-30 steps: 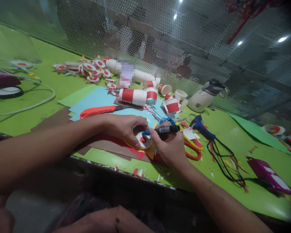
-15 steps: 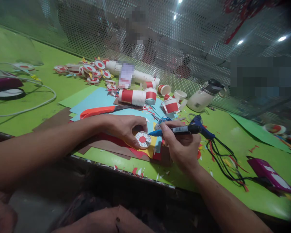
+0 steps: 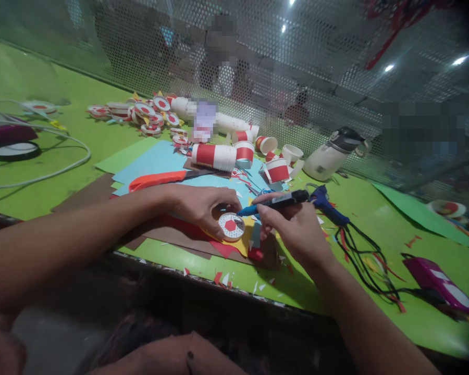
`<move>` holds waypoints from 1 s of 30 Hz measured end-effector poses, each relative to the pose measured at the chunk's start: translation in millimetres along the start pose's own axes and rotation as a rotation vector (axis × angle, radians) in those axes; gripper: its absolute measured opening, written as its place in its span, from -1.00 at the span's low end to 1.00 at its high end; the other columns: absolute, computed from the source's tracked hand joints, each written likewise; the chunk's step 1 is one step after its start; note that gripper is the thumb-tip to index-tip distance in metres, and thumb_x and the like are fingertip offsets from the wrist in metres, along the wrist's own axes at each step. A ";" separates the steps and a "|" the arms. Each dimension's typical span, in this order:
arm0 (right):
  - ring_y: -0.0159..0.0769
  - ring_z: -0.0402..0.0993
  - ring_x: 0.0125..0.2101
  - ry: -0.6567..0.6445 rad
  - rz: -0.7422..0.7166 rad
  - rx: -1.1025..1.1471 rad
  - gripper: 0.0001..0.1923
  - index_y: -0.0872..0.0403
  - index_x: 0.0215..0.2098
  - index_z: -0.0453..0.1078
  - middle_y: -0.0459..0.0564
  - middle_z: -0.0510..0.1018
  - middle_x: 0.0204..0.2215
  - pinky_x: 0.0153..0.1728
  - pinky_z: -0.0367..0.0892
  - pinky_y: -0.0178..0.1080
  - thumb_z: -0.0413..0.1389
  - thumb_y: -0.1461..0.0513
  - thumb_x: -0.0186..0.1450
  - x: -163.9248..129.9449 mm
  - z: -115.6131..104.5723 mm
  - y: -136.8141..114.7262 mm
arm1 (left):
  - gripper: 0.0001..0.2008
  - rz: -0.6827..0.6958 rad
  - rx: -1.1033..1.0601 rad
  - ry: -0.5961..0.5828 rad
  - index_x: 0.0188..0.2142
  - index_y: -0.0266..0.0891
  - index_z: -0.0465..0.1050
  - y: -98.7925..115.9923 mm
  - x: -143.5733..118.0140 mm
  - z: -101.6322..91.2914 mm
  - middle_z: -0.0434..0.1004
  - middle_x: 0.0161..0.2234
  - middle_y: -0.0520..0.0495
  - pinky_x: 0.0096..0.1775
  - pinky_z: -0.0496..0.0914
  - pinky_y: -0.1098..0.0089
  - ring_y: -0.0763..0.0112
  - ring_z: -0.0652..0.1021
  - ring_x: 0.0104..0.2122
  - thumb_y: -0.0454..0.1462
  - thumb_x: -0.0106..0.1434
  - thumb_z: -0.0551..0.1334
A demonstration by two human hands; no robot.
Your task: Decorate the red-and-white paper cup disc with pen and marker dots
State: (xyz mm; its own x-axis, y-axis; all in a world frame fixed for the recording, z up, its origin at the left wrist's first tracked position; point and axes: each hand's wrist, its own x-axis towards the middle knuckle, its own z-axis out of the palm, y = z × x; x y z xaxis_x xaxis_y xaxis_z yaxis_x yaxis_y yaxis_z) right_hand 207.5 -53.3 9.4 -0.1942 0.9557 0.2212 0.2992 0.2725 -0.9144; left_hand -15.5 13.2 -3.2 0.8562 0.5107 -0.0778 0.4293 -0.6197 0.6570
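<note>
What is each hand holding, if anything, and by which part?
The left hand grips the round disc by its edge; the right hand holds the marker by its barrel.

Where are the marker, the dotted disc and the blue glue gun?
Marker point(image 3: 280, 200): head view, on the barrel.
Dotted disc point(image 3: 230, 225): head view, on its red centre.
Blue glue gun point(image 3: 333, 211): head view, on the handle.

No lettering is legible: the marker point(image 3: 273, 202) bears pale print point(image 3: 283, 198) and the bottle point(image 3: 330, 155) a dark mark point(image 3: 320, 169), both too small to read.
</note>
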 end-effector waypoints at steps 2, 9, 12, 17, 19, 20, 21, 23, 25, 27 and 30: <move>-0.36 0.41 -0.68 -0.004 -0.032 -0.052 -0.85 0.12 -0.33 0.50 -0.19 0.43 -0.69 -0.61 0.34 -0.31 0.22 0.18 0.23 -0.9 4.4 1.7 | -0.49 0.004 -0.009 0.001 -0.03 -0.23 0.41 -1.5 0.8 -0.3 0.38 -0.07 -0.07 -0.12 0.30 0.36 0.26 0.41 -0.12 -0.06 0.10 0.41; -0.37 0.44 -0.60 0.052 -0.152 -0.153 -0.83 0.11 -0.39 0.50 -0.12 0.52 -0.60 -0.55 0.39 -0.32 0.20 0.16 0.25 -0.8 14.1 9.1 | -0.53 0.026 -0.032 0.019 -0.07 -0.22 0.44 -5.5 2.9 2.1 0.40 -0.12 -0.05 -0.21 0.27 0.37 0.30 0.42 -0.18 -0.05 0.10 0.42; -0.38 0.42 -0.62 0.059 -0.160 -0.149 -0.81 0.11 -0.38 0.52 -0.13 0.50 -0.62 -0.58 0.38 -0.33 0.19 0.14 0.26 -2.0 14.7 10.8 | -0.55 0.027 -0.041 0.017 -0.10 -0.23 0.44 -5.1 3.3 2.2 0.40 -0.15 -0.05 -0.24 0.26 0.37 0.30 0.42 -0.20 -0.05 0.10 0.41; -0.36 0.46 -0.60 0.051 -0.160 -0.157 -0.81 0.11 -0.34 0.54 -0.12 0.54 -0.60 -0.57 0.39 -0.33 0.20 0.14 0.27 -3.5 16.0 12.0 | -0.57 0.012 -0.044 0.014 -0.14 -0.23 0.44 -3.0 3.1 1.4 0.39 -0.18 -0.03 -0.27 0.24 0.38 0.32 0.40 -0.21 -0.06 0.08 0.41; -0.36 0.46 -0.60 0.044 -0.158 -0.153 -0.80 0.12 -0.33 0.53 -0.11 0.54 -0.60 -0.57 0.39 -0.33 0.20 0.13 0.27 -3.6 16.7 11.7 | -0.58 0.006 -0.045 0.009 -0.15 -0.23 0.43 -2.3 2.7 1.1 0.38 -0.19 -0.03 -0.28 0.24 0.38 0.33 0.40 -0.23 -0.06 0.09 0.41; -0.36 0.46 -0.60 0.041 -0.159 -0.152 -0.80 0.12 -0.33 0.53 -0.12 0.54 -0.60 -0.57 0.38 -0.33 0.19 0.13 0.27 -3.6 17.0 11.4 | -0.58 0.003 -0.046 0.008 -0.15 -0.23 0.43 -2.0 2.5 1.0 0.38 -0.20 -0.03 -0.28 0.24 0.38 0.33 0.40 -0.23 -0.06 0.09 0.41; -0.36 0.46 -0.60 0.039 -0.160 -0.155 -0.80 0.12 -0.33 0.52 -0.12 0.54 -0.60 -0.57 0.38 -0.33 0.19 0.14 0.28 -3.7 17.3 11.2 | -0.59 0.002 -0.046 0.007 -0.15 -0.24 0.43 -1.8 2.3 0.9 0.38 -0.20 -0.03 -0.28 0.24 0.38 0.33 0.40 -0.23 -0.06 0.09 0.41; -0.36 0.47 -0.60 0.035 -0.161 -0.167 -0.80 0.13 -0.32 0.52 -0.11 0.55 -0.59 -0.56 0.38 -0.32 0.18 0.14 0.28 -3.7 17.5 10.9 | -0.58 0.005 -0.043 0.009 -0.15 -0.24 0.43 -1.4 2.2 0.7 0.37 -0.20 -0.03 -0.28 0.25 0.38 0.33 0.41 -0.24 -0.06 0.09 0.41; -0.34 0.50 -0.59 0.033 -0.160 -0.175 -0.80 0.13 -0.32 0.52 -0.09 0.58 -0.58 -0.55 0.40 -0.31 0.19 0.14 0.28 -3.7 17.5 11.3 | -0.58 0.014 -0.038 0.011 -0.15 -0.24 0.43 -1.4 2.3 0.8 0.37 -0.20 -0.02 -0.28 0.25 0.38 0.33 0.40 -0.24 -0.06 0.09 0.41; -0.32 0.52 -0.58 0.033 -0.158 -0.181 -0.80 0.13 -0.31 0.53 -0.07 0.60 -0.56 -0.54 0.41 -0.30 0.19 0.13 0.28 -3.4 17.5 12.3 | -0.59 0.017 -0.033 0.014 -0.16 -0.23 0.43 -1.7 2.8 1.2 0.37 -0.20 -0.02 -0.27 0.25 0.38 0.33 0.40 -0.24 -0.06 0.10 0.40; -0.29 0.55 -0.55 0.034 -0.177 -0.210 -0.80 0.12 -0.30 0.53 -0.04 0.64 -0.52 -0.52 0.44 -0.28 0.19 0.14 0.29 -2.8 17.7 14.4 | -0.59 0.017 -0.040 0.021 -0.16 -0.23 0.44 -2.9 3.6 1.9 0.39 -0.20 -0.03 -0.26 0.25 0.38 0.31 0.41 -0.22 -0.07 0.09 0.41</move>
State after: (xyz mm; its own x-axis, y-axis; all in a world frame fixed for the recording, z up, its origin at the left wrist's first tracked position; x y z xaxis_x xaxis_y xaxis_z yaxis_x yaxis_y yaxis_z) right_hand 195.8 -54.0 -10.4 -0.2307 0.8933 0.3858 0.4513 0.4495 -0.7709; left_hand -13.2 15.6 -6.9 0.8571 0.5127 -0.0507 0.4023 -0.6046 0.6875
